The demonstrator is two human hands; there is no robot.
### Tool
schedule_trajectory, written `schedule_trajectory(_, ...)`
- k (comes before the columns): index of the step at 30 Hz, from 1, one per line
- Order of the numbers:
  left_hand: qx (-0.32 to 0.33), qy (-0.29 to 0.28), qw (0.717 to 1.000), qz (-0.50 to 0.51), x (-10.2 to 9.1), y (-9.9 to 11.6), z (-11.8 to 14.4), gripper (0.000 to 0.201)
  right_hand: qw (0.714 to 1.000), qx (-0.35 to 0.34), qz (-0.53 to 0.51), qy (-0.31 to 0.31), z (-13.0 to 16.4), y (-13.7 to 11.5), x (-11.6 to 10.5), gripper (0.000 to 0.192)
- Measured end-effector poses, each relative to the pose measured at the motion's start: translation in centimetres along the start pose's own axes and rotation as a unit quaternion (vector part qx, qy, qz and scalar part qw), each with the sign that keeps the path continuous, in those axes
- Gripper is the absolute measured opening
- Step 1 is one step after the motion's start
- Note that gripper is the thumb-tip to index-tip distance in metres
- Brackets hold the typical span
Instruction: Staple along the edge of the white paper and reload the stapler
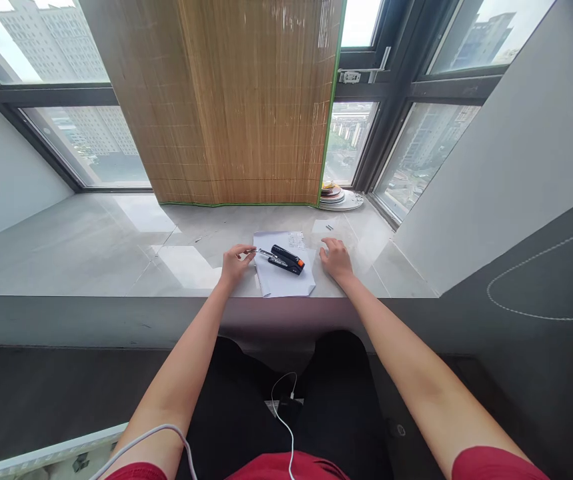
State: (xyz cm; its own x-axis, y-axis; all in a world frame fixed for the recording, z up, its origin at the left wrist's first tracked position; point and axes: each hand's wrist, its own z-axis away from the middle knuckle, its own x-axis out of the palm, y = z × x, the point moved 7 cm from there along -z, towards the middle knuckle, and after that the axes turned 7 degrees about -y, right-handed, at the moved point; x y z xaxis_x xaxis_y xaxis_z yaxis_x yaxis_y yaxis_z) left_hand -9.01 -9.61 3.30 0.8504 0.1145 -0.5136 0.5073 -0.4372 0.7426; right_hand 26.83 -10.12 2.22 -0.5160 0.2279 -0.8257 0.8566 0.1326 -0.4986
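Note:
A black stapler [286, 260] with an orange part at its right end lies opened on white sheets of paper [286, 285]. Its thin metal piece points left, toward my left hand [236, 263]. The thumb and fingers of that hand are pinched at the metal tip, by the left edge of the paper. To the right of the paper, my right hand [337, 259] rests on the sill with its fingers apart and nothing in them. Beyond it, small grey strips that look like staples [329, 227] lie on the sill.
The pale tiled window sill [91, 267] ends in a front edge just below my hands. A bamboo blind [246, 100] hangs down to the sill's back. Stacked plates [342, 199] stand at the back right. A white cable [286, 427] runs over my lap.

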Motion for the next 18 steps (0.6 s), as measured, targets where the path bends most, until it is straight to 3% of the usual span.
schedule_trajectory(3,0.034,-0.03,0.999,-0.003,0.7,1.0,0.2,0.016,0.986,-0.103,-0.134,-0.008,0.5,-3.6,0.1,0.037)
schedule_trajectory(7,0.045,-0.045,0.998,0.002,0.6,1.6,0.6,0.015,0.962,-0.16,-0.201,-0.095,1.0,-7.4,3.2,0.06)
schedule_trajectory(11,0.045,-0.061,0.997,-0.002,0.7,2.1,0.8,0.01,0.962,-0.156,-0.207,-0.085,1.5,-7.6,5.0,0.045)
schedule_trajectory(14,0.055,-0.065,0.996,-0.004,0.8,2.5,0.9,0.009,0.956,-0.159,-0.24,-0.059,1.6,-7.0,4.8,0.041)
schedule_trajectory(18,0.096,-0.083,0.992,0.005,1.1,3.2,1.0,0.01,0.943,-0.183,-0.267,-0.074,1.5,-6.9,4.7,0.043)
